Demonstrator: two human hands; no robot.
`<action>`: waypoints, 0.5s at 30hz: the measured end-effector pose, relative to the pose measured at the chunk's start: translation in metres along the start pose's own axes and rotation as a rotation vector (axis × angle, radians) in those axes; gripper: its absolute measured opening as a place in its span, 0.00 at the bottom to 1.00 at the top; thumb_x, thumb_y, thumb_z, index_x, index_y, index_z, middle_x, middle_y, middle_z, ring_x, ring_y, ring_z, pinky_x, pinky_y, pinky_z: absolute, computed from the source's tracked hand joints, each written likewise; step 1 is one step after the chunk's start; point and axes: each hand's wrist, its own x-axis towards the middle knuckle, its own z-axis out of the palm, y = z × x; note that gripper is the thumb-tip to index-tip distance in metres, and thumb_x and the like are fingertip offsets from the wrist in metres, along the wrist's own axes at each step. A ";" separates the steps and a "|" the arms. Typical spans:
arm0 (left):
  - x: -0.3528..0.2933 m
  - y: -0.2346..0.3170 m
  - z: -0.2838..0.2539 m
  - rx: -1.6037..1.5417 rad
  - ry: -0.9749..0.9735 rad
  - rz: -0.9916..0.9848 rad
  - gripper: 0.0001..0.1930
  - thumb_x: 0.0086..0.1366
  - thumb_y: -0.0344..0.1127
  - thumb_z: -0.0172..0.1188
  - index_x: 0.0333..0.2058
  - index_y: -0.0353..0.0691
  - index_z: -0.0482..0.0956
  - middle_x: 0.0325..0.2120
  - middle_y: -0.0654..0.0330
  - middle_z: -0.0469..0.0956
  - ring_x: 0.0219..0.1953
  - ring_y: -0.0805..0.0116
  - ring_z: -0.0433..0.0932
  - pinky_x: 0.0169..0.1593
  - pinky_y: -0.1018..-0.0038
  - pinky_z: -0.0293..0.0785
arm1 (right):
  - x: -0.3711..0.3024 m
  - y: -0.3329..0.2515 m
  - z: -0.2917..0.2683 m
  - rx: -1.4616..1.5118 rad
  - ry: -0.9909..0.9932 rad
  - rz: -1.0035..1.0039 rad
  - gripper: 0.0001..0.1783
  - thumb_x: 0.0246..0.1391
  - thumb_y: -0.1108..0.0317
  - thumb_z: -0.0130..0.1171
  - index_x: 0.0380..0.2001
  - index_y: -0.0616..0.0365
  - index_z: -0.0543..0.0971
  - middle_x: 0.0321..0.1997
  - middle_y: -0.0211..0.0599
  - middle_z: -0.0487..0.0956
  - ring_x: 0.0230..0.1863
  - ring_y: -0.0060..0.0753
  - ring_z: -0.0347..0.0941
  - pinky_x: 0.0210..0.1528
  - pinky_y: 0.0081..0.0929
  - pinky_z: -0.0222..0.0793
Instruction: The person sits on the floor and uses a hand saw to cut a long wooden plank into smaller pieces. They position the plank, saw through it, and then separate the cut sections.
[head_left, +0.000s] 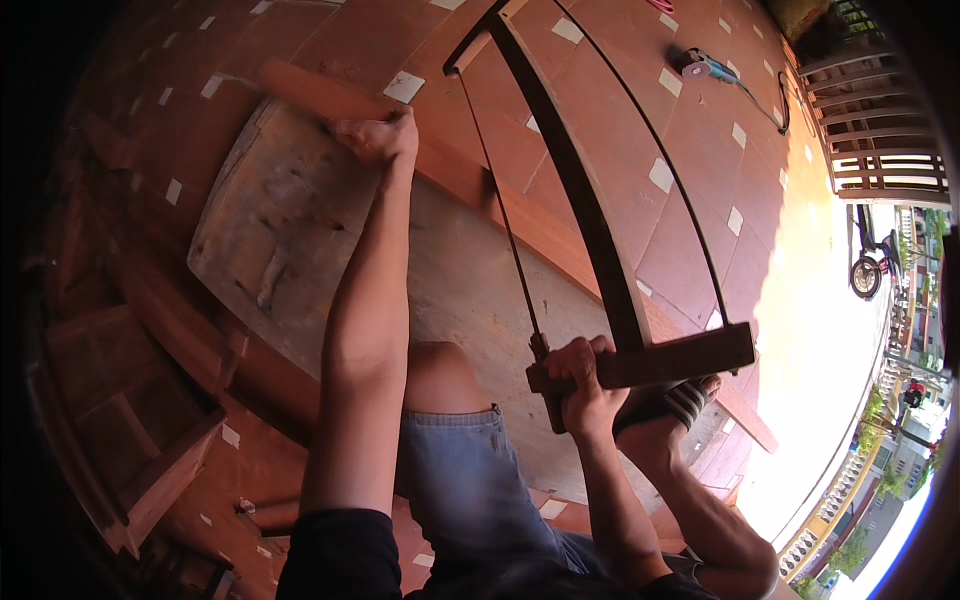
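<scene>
I see right hand (pixel 588 398) gripping saw (pixel 578 180) by its near end, plank (pixel 540 239) just beyond, running far-left to near-right; left hand (pixel 378 138) by its far-left end, hold unclear.

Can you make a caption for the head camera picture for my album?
A frame saw in the right hand, the left hand on blurred reddish wood, and tiled floor beyond.

The frame saw (pixel 580 175), plank (pixel 555 250) and power tool (pixel 710 68) suggest an open-sided woodworking area with tiled floor (pixel 640 230).
</scene>
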 end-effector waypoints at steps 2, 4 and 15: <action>-0.004 0.011 -0.002 -0.017 -0.006 -0.041 0.59 0.47 0.42 0.77 0.67 0.21 0.45 0.58 0.35 0.63 0.59 0.38 0.71 0.64 0.52 0.74 | -0.067 -0.022 -0.033 -0.008 -0.069 -0.038 0.15 0.71 0.68 0.54 0.29 0.54 0.63 0.22 0.32 0.66 0.24 0.29 0.65 0.35 0.36 0.70; -0.002 0.012 -0.007 0.014 -0.011 -0.045 0.62 0.45 0.45 0.80 0.67 0.21 0.46 0.57 0.36 0.66 0.59 0.40 0.74 0.62 0.54 0.76 | -0.108 -0.041 -0.052 -0.064 -0.111 -0.057 0.15 0.71 0.67 0.53 0.28 0.53 0.64 0.20 0.33 0.68 0.22 0.30 0.67 0.35 0.37 0.72; -0.009 0.026 -0.014 -0.013 -0.085 -0.062 0.59 0.48 0.43 0.77 0.67 0.21 0.45 0.59 0.33 0.62 0.62 0.38 0.70 0.65 0.53 0.73 | 0.093 0.013 0.047 -0.044 -0.022 -0.063 0.16 0.67 0.69 0.63 0.26 0.58 0.71 0.22 0.31 0.71 0.26 0.28 0.72 0.32 0.32 0.71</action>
